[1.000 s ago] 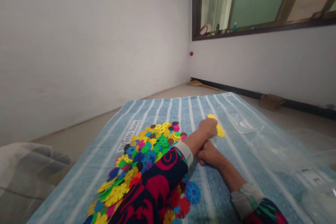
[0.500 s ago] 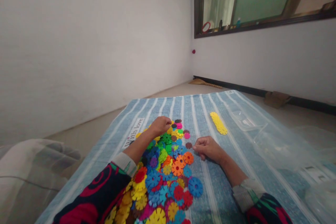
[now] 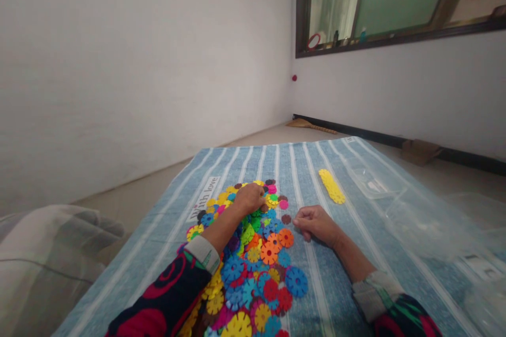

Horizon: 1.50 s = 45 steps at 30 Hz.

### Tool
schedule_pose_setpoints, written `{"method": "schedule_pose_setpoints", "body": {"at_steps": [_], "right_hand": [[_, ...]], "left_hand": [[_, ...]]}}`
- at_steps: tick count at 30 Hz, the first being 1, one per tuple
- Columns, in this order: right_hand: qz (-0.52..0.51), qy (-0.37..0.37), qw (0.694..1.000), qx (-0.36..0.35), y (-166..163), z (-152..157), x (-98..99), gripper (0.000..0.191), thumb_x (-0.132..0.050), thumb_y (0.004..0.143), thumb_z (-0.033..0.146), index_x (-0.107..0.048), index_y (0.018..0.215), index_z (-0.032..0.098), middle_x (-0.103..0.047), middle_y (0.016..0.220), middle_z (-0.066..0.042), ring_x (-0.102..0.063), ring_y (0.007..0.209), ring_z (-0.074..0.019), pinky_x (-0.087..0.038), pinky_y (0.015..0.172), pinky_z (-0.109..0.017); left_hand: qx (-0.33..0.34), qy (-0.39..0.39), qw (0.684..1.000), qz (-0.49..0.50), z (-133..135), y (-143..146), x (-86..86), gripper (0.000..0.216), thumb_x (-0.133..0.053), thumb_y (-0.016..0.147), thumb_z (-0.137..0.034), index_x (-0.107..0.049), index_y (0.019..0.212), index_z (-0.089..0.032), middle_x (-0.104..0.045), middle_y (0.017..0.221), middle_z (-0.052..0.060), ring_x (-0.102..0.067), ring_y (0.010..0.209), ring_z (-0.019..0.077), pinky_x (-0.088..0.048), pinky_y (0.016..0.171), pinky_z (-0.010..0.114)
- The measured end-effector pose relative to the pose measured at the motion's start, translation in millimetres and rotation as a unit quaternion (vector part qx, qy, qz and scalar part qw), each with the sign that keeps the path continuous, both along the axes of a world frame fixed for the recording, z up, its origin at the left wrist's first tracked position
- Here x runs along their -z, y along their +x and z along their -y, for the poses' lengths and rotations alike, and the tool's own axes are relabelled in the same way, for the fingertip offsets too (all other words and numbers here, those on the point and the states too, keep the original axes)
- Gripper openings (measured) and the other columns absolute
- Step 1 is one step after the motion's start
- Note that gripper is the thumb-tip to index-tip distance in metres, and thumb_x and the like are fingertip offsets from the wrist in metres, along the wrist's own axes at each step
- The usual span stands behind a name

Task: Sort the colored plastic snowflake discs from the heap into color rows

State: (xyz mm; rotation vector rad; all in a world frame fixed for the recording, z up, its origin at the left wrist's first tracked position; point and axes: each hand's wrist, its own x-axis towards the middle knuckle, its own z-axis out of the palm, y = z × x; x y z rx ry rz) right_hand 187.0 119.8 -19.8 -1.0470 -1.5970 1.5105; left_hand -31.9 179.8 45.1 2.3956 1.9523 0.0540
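A heap of flat, flower-shaped plastic discs [image 3: 253,263] in many colours lies on a blue striped cloth [image 3: 300,163]. My left hand [image 3: 250,198] rests on the far end of the heap. Its fingers are curled down among yellow and green discs, and whether they pinch one is hidden. My right hand [image 3: 314,221] lies on the cloth just right of the heap in a loose fist, beside a brown disc [image 3: 286,218]. A short row of overlapping yellow discs [image 3: 332,186] lies apart on the cloth, beyond my right hand.
Clear plastic bags [image 3: 415,216] lie on the right part of the cloth. A grey bundle of fabric [image 3: 43,258] sits off its left edge. White walls meet behind, with a window [image 3: 395,0], a cardboard piece [image 3: 419,150] and a broom [image 3: 310,125] on the floor.
My left hand drew back from the yellow row, where it had crossed over my right hand, to the far end of the heap. My right hand barely moved.
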Motion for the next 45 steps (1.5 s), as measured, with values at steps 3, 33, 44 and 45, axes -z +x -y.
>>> {"method": "schedule_pose_setpoints", "body": {"at_steps": [3,33,44,45], "right_hand": [[-0.004,-0.005,1.000,0.003,-0.4,1.2,-2.7,0.024,-0.062,0.070,0.037,-0.056,0.063,0.016,-0.049,0.036,0.007,-0.041,0.033,-0.0062,-0.026,0.039,-0.017],[-0.021,0.006,1.000,0.009,-1.2,-1.0,4.0,0.026,-0.063,0.073,0.039,-0.057,0.065,0.015,-0.053,0.038,0.005,-0.041,0.034,-0.0061,-0.028,0.040,-0.018],[-0.013,0.006,1.000,0.011,-1.3,-0.8,3.8,0.023,-0.062,0.073,0.037,-0.058,0.066,0.015,-0.053,0.039,0.005,-0.041,0.034,-0.0060,-0.025,0.039,-0.018],[-0.013,0.008,1.000,0.010,-1.2,-1.2,4.0,0.023,-0.062,0.073,0.037,-0.058,0.066,0.015,-0.053,0.039,0.005,-0.040,0.034,-0.0059,-0.025,0.039,-0.018]], "left_hand": [[-0.006,-0.009,1.000,0.005,0.1,0.5,2.9,0.007,-0.065,0.061,-0.026,-0.065,0.059,-0.020,-0.068,0.071,0.004,-0.063,0.075,0.0210,-0.041,0.064,0.026],[-0.040,-0.018,0.990,0.132,-11.0,-29.4,4.6,0.016,-0.059,0.060,-0.013,-0.069,0.072,-0.015,-0.065,0.065,-0.002,-0.058,0.065,0.0127,-0.041,0.060,0.021],[-0.084,-0.013,0.995,0.060,-7.0,-21.7,7.2,0.017,-0.064,0.061,-0.024,-0.071,0.076,-0.020,-0.069,0.075,0.001,-0.061,0.075,0.0169,-0.040,0.060,0.022],[-0.086,-0.015,0.994,0.058,-5.9,-21.0,6.7,0.016,-0.064,0.061,-0.025,-0.071,0.075,-0.020,-0.070,0.075,0.001,-0.062,0.075,0.0167,-0.040,0.059,0.022]]}}
